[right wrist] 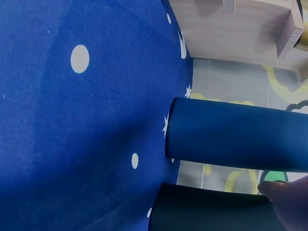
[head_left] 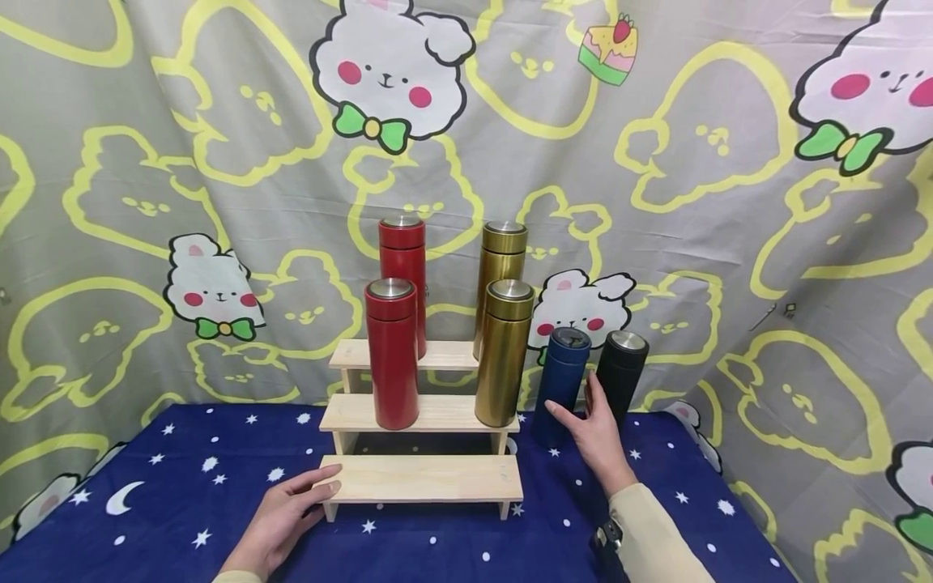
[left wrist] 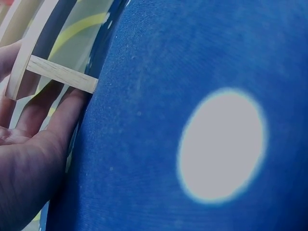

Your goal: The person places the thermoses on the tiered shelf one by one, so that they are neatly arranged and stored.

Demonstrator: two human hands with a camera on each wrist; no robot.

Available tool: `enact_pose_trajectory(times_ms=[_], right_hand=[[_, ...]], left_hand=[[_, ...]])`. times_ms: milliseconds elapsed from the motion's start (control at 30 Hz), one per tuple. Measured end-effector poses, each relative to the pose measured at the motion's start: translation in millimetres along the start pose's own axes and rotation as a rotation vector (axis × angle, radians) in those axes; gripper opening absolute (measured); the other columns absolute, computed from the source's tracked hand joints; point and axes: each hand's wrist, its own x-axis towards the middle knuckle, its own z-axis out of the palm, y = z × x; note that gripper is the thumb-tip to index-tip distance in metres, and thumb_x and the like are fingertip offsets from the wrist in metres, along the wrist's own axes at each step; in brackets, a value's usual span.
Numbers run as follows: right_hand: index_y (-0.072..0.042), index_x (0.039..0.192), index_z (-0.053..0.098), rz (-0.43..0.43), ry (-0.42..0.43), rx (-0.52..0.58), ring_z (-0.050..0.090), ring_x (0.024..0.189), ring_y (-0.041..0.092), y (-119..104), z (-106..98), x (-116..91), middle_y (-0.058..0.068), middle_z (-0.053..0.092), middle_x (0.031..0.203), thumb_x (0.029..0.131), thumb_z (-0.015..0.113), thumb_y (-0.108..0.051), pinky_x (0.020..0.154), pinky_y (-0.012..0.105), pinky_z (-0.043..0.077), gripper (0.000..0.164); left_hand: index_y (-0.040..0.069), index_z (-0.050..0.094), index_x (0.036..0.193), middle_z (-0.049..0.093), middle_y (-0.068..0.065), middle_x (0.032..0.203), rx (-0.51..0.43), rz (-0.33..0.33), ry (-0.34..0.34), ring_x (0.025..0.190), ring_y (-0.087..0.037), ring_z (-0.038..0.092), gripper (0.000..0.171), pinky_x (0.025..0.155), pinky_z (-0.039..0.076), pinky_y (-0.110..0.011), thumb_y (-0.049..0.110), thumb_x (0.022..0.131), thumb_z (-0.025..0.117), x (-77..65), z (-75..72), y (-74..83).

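My left hand (head_left: 280, 514) grips the left end of the lowest step of a three-step wooden stand (head_left: 423, 478). In the left wrist view, fingers (left wrist: 62, 118) lie beneath the plank. My right hand (head_left: 601, 441) is at a dark blue thermos bottle (head_left: 561, 380), its thumb and forefinger spread apart. A black thermos bottle (head_left: 623, 372) stands just right of it. Both stand upright on the cloth. In the right wrist view, a fingertip (right wrist: 269, 187) shows between the blue bottle (right wrist: 236, 137) and the black one (right wrist: 211, 209); firm contact cannot be made out.
Red bottles (head_left: 392, 364) stand at the left of the middle and top steps, gold bottles (head_left: 503, 364) at the right. A navy cloth (head_left: 182, 486) with stars and moons covers the table. Behind hangs a grey cartoon-print curtain (head_left: 291, 202).
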Motion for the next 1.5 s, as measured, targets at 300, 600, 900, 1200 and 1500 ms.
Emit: enact_pose_trajectory(times_ms=[300,600,900,1200,1500], right_hand=[[-0.004,0.157,-0.005,0.001,-0.008,-0.090,0.010,0.145,0.036,-2.7,2.6,7.4,0.021,0.002,0.161,0.088,0.074,-0.038,0.116,0.052,0.015,0.109],[0.000,0.156,0.005,-0.043,0.010,-0.083,0.017,0.144,0.038,2.0,7.8,16.0,0.023,0.013,0.159,0.089,0.075,-0.035,0.115,0.052,0.018,0.103],[0.001,0.154,0.015,-0.025,0.021,-0.104,0.030,0.138,0.041,5.7,11.8,25.4,0.026,0.029,0.152,0.089,0.074,-0.032,0.112,0.057,0.024,0.093],[0.005,0.149,0.022,0.002,0.071,-0.132,0.041,0.128,0.046,5.4,16.5,27.0,0.032,0.039,0.142,0.091,0.073,-0.027,0.107,0.059,0.032,0.084],[0.007,0.146,0.027,-0.002,0.104,-0.140,0.043,0.127,0.047,4.8,18.0,26.5,0.033,0.042,0.140,0.091,0.072,-0.022,0.105,0.058,0.035,0.076]], left_hand=[[-0.001,0.067,0.123,0.042,-0.026,0.143,-0.001,0.009,0.004,0.107,-0.022,0.058,0.044,0.096,0.048,-0.050,0.019,0.086,0.078,0.5,0.0,0.5],[-0.001,0.069,0.121,0.046,-0.024,0.141,-0.011,0.025,0.002,0.105,-0.020,0.059,0.042,0.094,0.049,-0.048,0.018,0.085,0.078,1.7,-0.1,-0.2],[-0.001,0.068,0.122,0.043,-0.027,0.143,-0.006,0.008,0.005,0.107,-0.022,0.058,0.043,0.094,0.049,-0.050,0.019,0.085,0.079,-0.2,0.3,0.2],[-0.001,0.069,0.121,0.046,-0.026,0.141,-0.013,0.006,0.013,0.105,-0.022,0.059,0.040,0.095,0.048,-0.050,0.016,0.086,0.078,-1.6,1.9,2.5],[-0.002,0.068,0.121,0.048,-0.024,0.139,-0.013,0.013,0.011,0.106,-0.022,0.058,0.041,0.095,0.049,-0.050,0.016,0.086,0.077,-1.3,0.8,0.6]])
